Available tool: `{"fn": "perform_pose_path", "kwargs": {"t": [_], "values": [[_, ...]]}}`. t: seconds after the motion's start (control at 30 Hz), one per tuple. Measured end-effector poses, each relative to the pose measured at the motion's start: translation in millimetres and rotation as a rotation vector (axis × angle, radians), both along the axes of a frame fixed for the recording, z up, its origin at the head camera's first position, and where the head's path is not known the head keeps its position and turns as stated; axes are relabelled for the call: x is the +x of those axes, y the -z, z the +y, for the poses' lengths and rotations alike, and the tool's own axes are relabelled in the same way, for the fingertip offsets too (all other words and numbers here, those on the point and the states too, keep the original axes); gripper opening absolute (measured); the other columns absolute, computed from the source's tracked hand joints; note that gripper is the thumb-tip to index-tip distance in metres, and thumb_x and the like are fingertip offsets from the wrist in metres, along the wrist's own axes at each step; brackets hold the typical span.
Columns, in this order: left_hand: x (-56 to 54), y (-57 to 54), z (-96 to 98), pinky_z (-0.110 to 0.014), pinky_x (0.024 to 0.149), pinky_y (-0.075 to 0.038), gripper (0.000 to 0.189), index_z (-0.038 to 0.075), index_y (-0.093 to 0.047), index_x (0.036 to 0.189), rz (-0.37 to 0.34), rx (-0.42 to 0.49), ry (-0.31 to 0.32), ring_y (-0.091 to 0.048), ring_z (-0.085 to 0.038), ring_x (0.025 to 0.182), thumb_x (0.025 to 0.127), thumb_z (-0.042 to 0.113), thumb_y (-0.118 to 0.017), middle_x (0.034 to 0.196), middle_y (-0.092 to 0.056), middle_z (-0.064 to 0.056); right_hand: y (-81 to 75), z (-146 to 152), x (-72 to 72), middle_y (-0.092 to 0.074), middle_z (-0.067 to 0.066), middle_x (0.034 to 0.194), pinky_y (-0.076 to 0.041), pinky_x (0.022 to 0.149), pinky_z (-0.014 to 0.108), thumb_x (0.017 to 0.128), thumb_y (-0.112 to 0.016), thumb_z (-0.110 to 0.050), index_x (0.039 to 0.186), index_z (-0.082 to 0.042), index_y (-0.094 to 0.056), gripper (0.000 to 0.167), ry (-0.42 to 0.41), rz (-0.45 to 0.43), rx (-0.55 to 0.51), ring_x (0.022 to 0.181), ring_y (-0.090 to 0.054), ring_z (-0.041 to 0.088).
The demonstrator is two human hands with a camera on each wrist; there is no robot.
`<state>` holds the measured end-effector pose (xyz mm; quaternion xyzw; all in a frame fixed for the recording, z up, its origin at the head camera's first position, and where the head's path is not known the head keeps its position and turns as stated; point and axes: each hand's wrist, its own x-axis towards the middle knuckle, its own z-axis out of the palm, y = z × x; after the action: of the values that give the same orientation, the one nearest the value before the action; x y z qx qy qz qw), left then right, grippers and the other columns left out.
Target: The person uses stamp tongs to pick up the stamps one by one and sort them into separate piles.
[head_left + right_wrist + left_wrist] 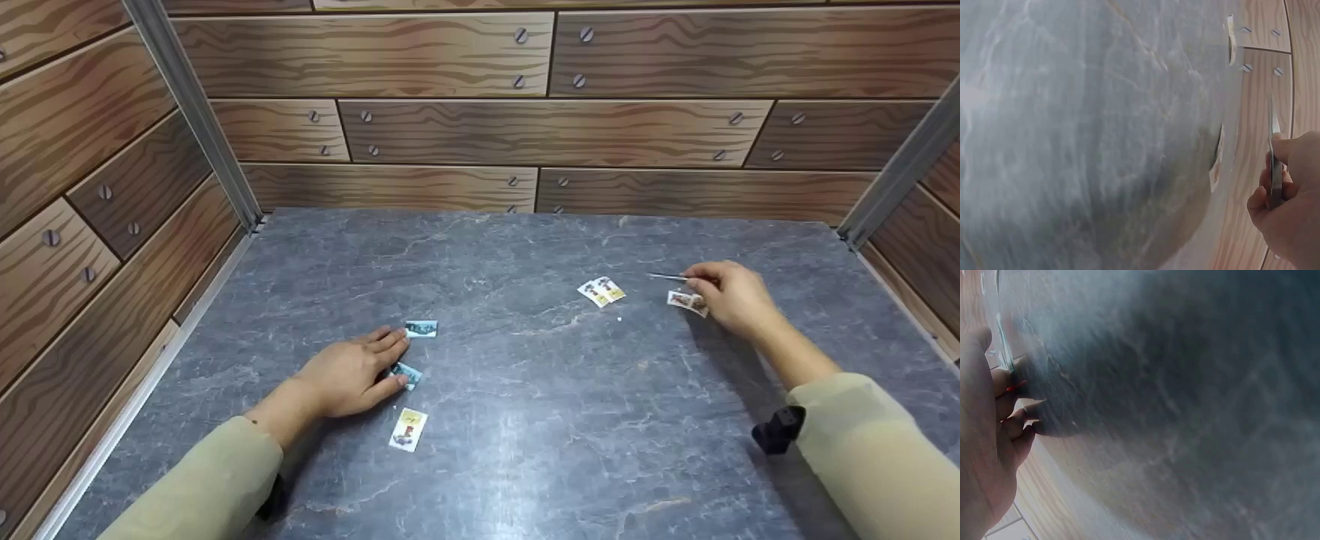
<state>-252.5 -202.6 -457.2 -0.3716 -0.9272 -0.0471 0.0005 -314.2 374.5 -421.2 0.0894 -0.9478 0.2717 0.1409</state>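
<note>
My right hand (739, 296) pinches a slim pair of metal tweezers (666, 277), whose tips point left above the table. Just under that hand lies a white and reddish-brown stamp-like paper piece (680, 300), partly covered by the fingers in the head view. Palm down, my left hand (341, 379) rests on the table with its fingers extended. Its fingertips meet the edge of a blue stamp (424, 328), while a second blue stamp (407, 373) lies partly beneath the thumb and index finger. Nearer to me is a white and yellow stamp (409, 430).
Two white and yellow stamps (600, 292) lie side by side, left of the tweezers. A tiny white speck (619, 319) sits below them. The grey marbled table (510, 397) meets wood-patterned walls (442, 56) at the back and sides, with metal posts (199, 112) at the corners.
</note>
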Motion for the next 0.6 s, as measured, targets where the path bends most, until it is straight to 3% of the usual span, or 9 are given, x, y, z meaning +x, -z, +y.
{"fn": "perform_pose_path", "kwargs": {"t": [0.13, 0.27, 0.37, 0.47, 0.6], "values": [[-0.8, 0.2, -0.7, -0.055, 0.117, -0.043, 0.07, -0.002, -0.047, 0.158, 0.009, 0.001, 0.007, -0.043, -0.041, 0.15, 0.112, 0.051, -0.044, 0.163, -0.044, -0.018, -9.7, -4.1, 1.6, -0.073, 0.025, 0.116, -0.049, 0.089, 0.054, 0.108, -0.064, -0.017, 0.119, 0.001, -0.075, 0.024, -0.002, -0.007, -0.007, 0.102, -0.064, 0.036], [-1.1, 0.2, -1.0, -0.055, 0.117, -0.043, 0.07, -0.002, -0.047, 0.158, 0.006, 0.002, 0.008, -0.043, -0.041, 0.15, 0.112, 0.05, -0.044, 0.163, -0.045, -0.019, -17.8, -17.0, 2.5, -0.076, 0.02, 0.113, -0.047, 0.083, 0.033, 0.107, -0.066, -0.019, 0.118, 0.0, -0.076, 0.024, -0.032, 0.016, -0.025, 0.095, -0.064, 0.026], [-0.6, 0.0, -0.9, -0.056, 0.117, -0.043, 0.07, -0.002, -0.047, 0.158, -0.002, 0.004, 0.005, -0.043, -0.041, 0.15, 0.112, 0.05, -0.043, 0.163, -0.044, -0.019, -22.6, -32.4, 2.5, -0.075, 0.021, 0.113, -0.047, 0.082, 0.025, 0.104, -0.07, -0.014, 0.118, 0.0, -0.077, 0.021, -0.082, 0.039, -0.049, 0.097, -0.066, 0.026], [-0.4, -0.4, -0.4, -0.056, 0.117, -0.043, 0.07, -0.002, -0.047, 0.158, -0.01, 0.004, 0.003, -0.042, -0.041, 0.15, 0.112, 0.05, -0.043, 0.163, -0.044, -0.019, -27.4, -52.8, 2.5, -0.074, 0.022, 0.115, -0.051, 0.087, 0.031, 0.103, -0.071, -0.009, 0.118, 0.001, -0.077, 0.019, -0.141, 0.038, -0.072, 0.101, -0.067, 0.03], [-0.5, -0.6, 0.1, -0.056, 0.117, -0.042, 0.07, -0.002, -0.046, 0.158, -0.014, 0.002, 0.001, -0.042, -0.041, 0.15, 0.112, 0.05, -0.043, 0.164, -0.043, -0.018, -29.9, -85.8, 2.1, -0.073, 0.022, 0.116, -0.054, 0.094, 0.048, 0.102, -0.069, -0.003, 0.117, 0.002, -0.077, 0.018, -0.214, 0.016, -0.101, 0.105, -0.068, 0.036]]}}
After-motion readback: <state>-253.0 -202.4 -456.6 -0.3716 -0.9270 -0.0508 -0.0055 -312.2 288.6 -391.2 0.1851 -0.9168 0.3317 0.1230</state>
